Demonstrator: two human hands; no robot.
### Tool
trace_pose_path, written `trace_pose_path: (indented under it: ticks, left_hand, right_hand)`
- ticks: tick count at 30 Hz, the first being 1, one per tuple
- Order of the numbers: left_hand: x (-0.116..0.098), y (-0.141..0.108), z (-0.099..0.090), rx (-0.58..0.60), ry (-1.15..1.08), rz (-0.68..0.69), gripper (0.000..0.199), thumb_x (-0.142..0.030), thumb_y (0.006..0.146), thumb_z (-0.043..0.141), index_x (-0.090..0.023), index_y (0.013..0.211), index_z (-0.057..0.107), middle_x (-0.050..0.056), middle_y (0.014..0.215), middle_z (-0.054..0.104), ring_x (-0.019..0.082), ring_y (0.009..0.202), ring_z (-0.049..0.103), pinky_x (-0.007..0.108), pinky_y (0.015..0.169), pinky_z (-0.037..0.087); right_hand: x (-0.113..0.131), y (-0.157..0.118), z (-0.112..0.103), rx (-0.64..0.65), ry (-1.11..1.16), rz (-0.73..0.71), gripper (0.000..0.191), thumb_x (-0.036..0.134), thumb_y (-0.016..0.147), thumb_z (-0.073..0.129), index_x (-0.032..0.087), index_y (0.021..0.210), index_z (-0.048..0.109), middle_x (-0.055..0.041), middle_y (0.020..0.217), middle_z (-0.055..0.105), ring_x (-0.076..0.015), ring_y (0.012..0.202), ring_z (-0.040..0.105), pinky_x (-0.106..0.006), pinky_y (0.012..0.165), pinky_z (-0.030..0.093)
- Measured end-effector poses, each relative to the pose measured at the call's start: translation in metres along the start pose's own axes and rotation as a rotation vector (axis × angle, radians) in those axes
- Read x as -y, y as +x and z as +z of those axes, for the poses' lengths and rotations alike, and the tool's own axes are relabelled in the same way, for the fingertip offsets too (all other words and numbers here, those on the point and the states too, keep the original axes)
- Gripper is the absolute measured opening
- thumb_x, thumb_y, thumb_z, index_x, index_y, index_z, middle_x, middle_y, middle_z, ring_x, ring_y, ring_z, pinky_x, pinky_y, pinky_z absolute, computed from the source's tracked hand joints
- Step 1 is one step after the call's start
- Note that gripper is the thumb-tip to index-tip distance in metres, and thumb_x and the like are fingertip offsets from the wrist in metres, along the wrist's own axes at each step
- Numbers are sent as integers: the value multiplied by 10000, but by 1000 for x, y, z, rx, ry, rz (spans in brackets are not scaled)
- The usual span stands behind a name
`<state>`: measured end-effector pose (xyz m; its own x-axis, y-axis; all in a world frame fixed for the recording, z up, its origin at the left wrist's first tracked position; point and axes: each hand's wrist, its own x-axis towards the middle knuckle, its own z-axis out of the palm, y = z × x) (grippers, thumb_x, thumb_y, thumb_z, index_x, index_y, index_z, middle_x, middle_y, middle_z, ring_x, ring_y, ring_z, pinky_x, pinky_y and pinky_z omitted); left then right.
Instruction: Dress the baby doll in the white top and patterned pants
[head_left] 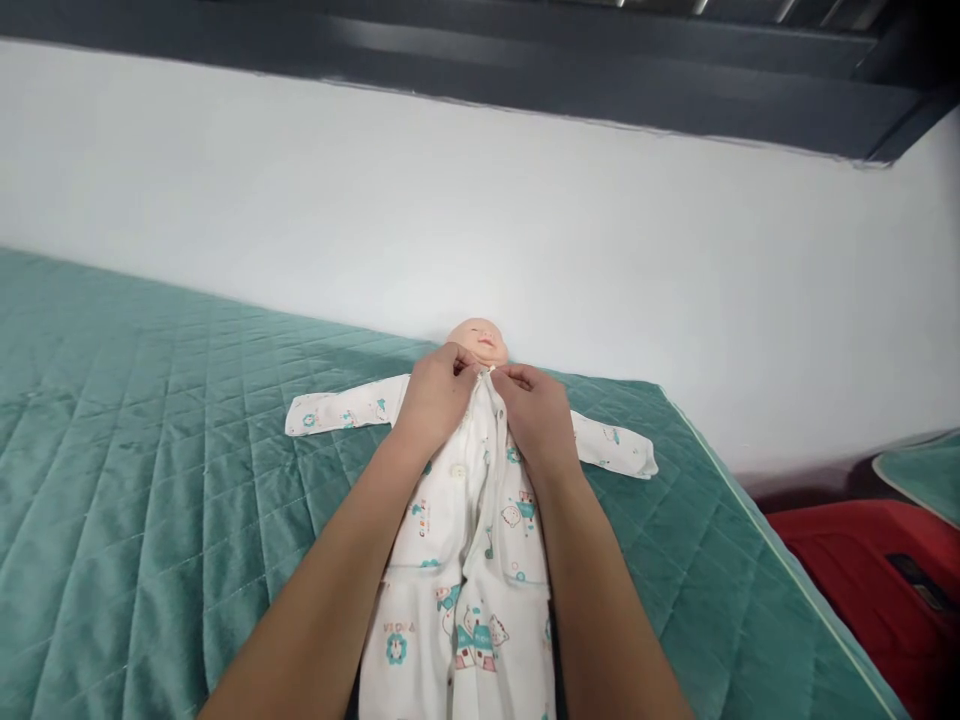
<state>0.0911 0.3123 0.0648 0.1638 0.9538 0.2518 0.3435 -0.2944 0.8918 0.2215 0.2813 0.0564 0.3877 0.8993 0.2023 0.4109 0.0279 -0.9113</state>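
Note:
A doll (480, 341) lies face up with its head by the wall, dressed in a white printed outfit (427, 520) whose sleeves spread out to both sides. My left hand (442, 390) pinches the left edge of the collar just under the doll's chin. Close beside it, my right hand (534, 405) pinches the right edge of the collar. Below my hands the jacket front hangs partly apart, with a button showing on the left side. White printed trousers (472, 650) cover the lower part. The fingertips partly hide the fastening at the neck.
The doll lies on a green quilted cover (150, 450). Behind it rises a white wall (480, 210), with a dark ledge (480, 60) above. A red object (862, 590) stands low at the right, beyond the cover's edge.

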Motion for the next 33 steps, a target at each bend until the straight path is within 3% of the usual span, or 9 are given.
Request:
trace_pose_path:
  ticks: [4,8,17,23,33]
  left_hand:
    - [0,0,-5,73,62,9,155,-242,865,568,-180,905,704,67,984,735,211,906,653,323,814,465]
    - [3,0,-9,132,48,0,150,-235,845,581,-194,822,722,36,895,744,201,833,658,313,764,456]
    - [-2,0,-5,-63,-125,10,149,-230,828,589,-166,783,716,45,833,742,179,789,661,294,767,468]
    - [1,0,-5,-59,-177,-45,127,-230,803,615,-165,777,720,49,833,749,182,782,666,298,766,477]
    - [3,-2,-10,45,-222,-57,101,-210,790,644,-162,822,726,77,940,755,203,894,685,323,851,488]
  right_hand:
    - [-1,0,-1,34,-22,-4,209,375,783,615,221,817,753,-19,845,754,-224,845,662,-342,793,472]
    - [-8,3,-2,83,66,-15,203,376,778,643,226,841,764,-18,861,761,-221,852,669,-348,814,485]
    - [-15,7,-4,112,176,-14,224,391,768,690,220,881,778,-28,898,767,-223,875,680,-352,830,505]
    - [-19,3,-4,135,238,-2,260,423,772,702,229,927,779,-29,956,769,-230,906,683,-366,854,509]
    - [-21,0,-4,212,336,3,312,422,742,741,216,975,755,-51,963,761,-224,887,683,-359,809,525]
